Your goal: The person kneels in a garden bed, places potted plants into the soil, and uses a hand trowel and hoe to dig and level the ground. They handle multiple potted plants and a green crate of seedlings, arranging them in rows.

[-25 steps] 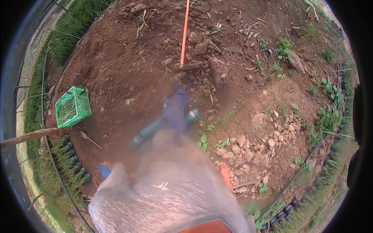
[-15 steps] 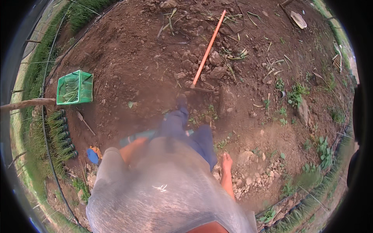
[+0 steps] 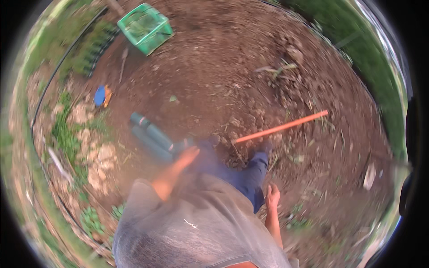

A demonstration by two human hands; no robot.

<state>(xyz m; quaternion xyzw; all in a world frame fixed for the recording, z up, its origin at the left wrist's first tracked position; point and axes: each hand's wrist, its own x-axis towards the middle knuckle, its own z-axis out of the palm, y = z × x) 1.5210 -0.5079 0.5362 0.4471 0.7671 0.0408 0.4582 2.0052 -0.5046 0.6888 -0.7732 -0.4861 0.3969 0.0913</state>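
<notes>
Black hose (image 3: 33, 129): is being seen as a curve along the left border, beside green growth.
Blue-and-orange object (image 3: 101, 96): is being supported by the soil; its kind is being obscured by blur.
Green crate (image 3: 154, 41): is being shown on the soil near the upper edge, green matter being contained within.
Teal cylinders (image 3: 154, 133): are being borne side by side by the soil, left of the dark blue trousers (image 3: 252, 174).
Left hand (image 3: 187, 156): is being held at the right end of the cylinders; contact cannot be told, nor whether the fingers are being spread or pressed together.
Right hand (image 3: 272, 196): is being held beside the trousers; the state of its fingers cannot be told.
Orange-handled tool (image 3: 281, 127): is being supported by the soil, its left end near the feet.
</notes>
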